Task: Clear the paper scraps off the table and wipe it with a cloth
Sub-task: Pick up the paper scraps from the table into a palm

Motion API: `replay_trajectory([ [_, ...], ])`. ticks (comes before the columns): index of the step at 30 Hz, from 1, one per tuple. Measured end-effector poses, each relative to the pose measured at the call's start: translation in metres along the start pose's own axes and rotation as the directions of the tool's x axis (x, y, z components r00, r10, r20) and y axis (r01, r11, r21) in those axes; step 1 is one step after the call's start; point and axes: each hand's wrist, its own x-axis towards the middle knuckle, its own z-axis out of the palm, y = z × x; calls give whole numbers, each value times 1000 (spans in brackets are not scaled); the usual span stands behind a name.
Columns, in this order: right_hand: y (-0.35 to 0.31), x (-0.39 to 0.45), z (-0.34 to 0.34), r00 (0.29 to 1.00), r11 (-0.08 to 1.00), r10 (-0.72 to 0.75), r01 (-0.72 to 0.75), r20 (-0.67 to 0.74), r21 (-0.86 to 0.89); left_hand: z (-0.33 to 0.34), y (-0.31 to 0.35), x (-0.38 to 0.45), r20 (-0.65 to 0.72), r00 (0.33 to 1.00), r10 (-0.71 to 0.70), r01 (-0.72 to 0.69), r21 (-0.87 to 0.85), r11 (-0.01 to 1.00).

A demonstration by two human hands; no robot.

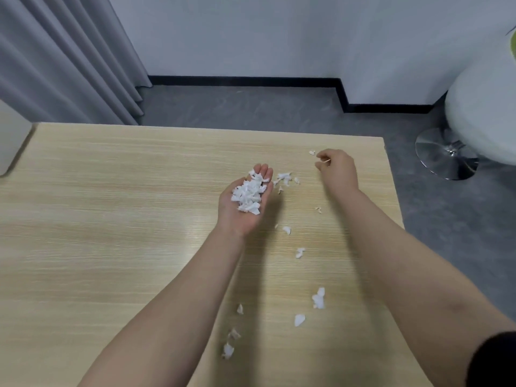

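My left hand (237,216) lies palm up over the middle of the light wooden table (111,219), fingers straight, carrying a pile of white paper scraps (249,194). My right hand (339,167) hovers near the table's far right corner, fingers curled, pinching a small scrap (325,161). One loose scrap (312,152) lies just left of its fingertips. More scraps lie between the hands (284,176), and several others trail toward me (319,298) along the right half of the table. No cloth is in view.
The table's right edge (396,208) drops to a grey floor. A white chair with a chrome round base (446,153) stands to the right. A grey curtain (64,60) hangs at the back left. A pale object (12,141) sits at the table's far left corner.
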Motion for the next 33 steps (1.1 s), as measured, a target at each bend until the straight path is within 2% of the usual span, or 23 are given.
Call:
replay_trajectory([
  [6, 14, 39, 27, 995, 999, 40, -36, 96, -41, -9, -5, 5, 0, 999, 32, -32, -25, 999],
  [13, 22, 62, 48, 1000, 979, 6, -3, 12, -202, -22, -5, 1, -2, 1000, 12, -12, -68, 998],
  [17, 20, 59, 48, 1000, 974, -13, 11, -7, -228, -32, -1, 2, 4, 1000, -19, 19, -83, 996],
  [20, 5, 40, 41, 1000, 995, -3, 1, -20, -97, -36, 4, 1, -10, 999, -33, 32, -87, 996],
  [22, -17, 17, 32, 997, 998, -52, 54, -50, 30, -35, 6, -2, -13, 999, -37, 36, -75, 997],
  [27, -74, -57, 13, 992, 914, -112, 128, -63, 384, -36, 10, -5, -26, 999, -41, 41, -16, 999],
  [29, -87, -88, 13, 989, 882, -141, 143, -38, 449, -39, 12, -5, -34, 998, -55, 54, -15, 998],
  [33, -99, -130, 19, 976, 869, -214, 175, 34, 462, -39, 13, -8, -59, 994, -92, 89, -41, 995],
])
